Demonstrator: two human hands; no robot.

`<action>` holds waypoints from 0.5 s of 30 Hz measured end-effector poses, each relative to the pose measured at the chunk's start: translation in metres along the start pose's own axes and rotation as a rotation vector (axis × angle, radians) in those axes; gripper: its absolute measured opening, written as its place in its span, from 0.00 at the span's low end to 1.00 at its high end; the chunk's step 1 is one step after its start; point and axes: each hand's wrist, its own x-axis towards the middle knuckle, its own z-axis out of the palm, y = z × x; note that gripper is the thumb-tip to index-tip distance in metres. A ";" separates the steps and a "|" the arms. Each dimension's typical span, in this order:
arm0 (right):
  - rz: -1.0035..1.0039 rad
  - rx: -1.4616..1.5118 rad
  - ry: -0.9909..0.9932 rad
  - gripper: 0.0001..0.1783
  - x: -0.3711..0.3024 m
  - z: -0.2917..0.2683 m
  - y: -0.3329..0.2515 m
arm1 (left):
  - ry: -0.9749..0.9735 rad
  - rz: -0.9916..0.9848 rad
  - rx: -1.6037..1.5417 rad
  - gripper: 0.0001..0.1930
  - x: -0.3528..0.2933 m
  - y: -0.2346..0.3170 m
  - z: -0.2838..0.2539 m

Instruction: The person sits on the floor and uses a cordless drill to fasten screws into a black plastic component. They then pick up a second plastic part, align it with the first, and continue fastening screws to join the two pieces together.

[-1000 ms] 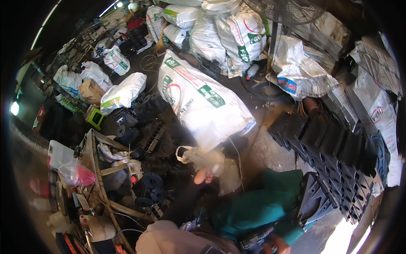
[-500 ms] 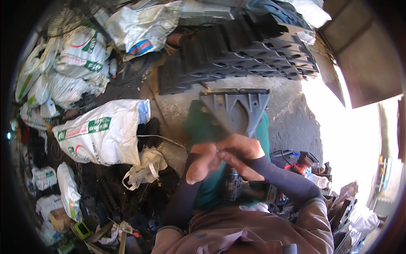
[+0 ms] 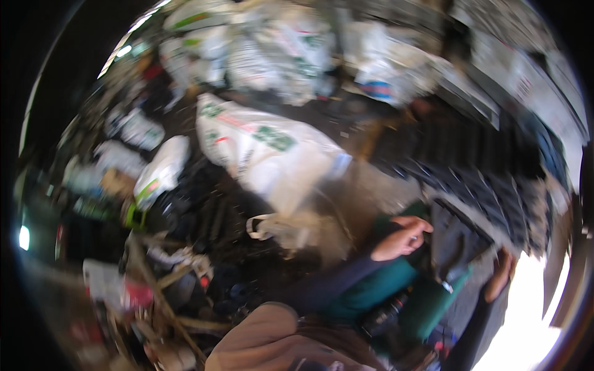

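A black triangular plastic part with ribs rests across my green-trousered legs, its narrow end toward me. On the left side of it, my left hand is closed, with a small glint at its fingers; what it holds I cannot make out. Beside the part's right edge is my right hand, blurred against the bright light. Whether its fingers grip that edge cannot be told. A dark power tool lies between my thighs. A tiny pale piece shows near the part's narrow end.
Stacked black plastic parts stand beyond my legs. To the left lies a large white sack, with a crumpled cream bag nearer me. More white sacks are piled at the back. Wooden sticks lie among clutter at lower left.
My view has swung left, so everything sits further right and is blurred. My hands, together before, have parted: the left stays by the part's left side, the right is at its right edge.
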 end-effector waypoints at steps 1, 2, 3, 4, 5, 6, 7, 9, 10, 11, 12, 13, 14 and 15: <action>0.111 0.050 -0.044 0.23 0.016 -0.004 0.020 | 0.014 -0.002 -0.021 0.13 0.010 0.002 -0.009; 0.150 0.177 -0.060 0.23 0.028 -0.002 0.039 | 0.012 0.036 -0.030 0.12 0.015 0.003 -0.018; 0.240 0.269 -0.033 0.23 0.038 0.001 0.052 | 0.094 -0.023 -0.072 0.13 0.022 0.003 -0.020; 0.231 0.285 -0.126 0.23 0.044 0.009 0.061 | 0.174 -0.024 0.048 0.14 0.027 0.004 -0.022; 0.302 0.286 -0.062 0.21 0.046 0.017 0.064 | 0.253 -0.056 0.135 0.15 0.031 0.005 -0.019; 0.228 0.325 0.042 0.18 0.045 0.031 0.063 | 0.281 -0.070 0.166 0.13 0.031 0.006 -0.017; 0.028 0.247 0.109 0.16 0.043 0.042 0.060 | 0.244 -0.085 0.172 0.13 0.030 0.006 -0.013; -0.358 0.014 0.181 0.12 0.035 0.055 0.049 | 0.196 0.020 0.337 0.18 0.026 0.003 -0.006; -0.451 0.005 0.189 0.11 0.032 0.060 0.044 | 0.217 0.026 0.408 0.18 0.025 0.002 -0.005; -0.371 -0.029 0.155 0.10 0.026 0.057 0.040 | 0.175 0.115 0.425 0.18 0.021 -0.001 -0.003; -0.198 -0.050 0.166 0.09 0.024 0.057 0.038 | 0.212 0.033 0.495 0.18 0.019 -0.002 -0.004; -0.097 0.075 0.124 0.08 0.021 0.055 0.035 | 0.231 0.032 0.531 0.19 0.015 -0.003 -0.004; 0.121 0.241 0.138 0.08 0.019 0.053 0.031 | 0.179 0.068 0.530 0.19 0.012 -0.003 -0.004; 0.150 0.314 0.134 0.08 0.017 0.055 0.027 | 0.287 0.035 0.532 0.19 0.008 -0.002 -0.003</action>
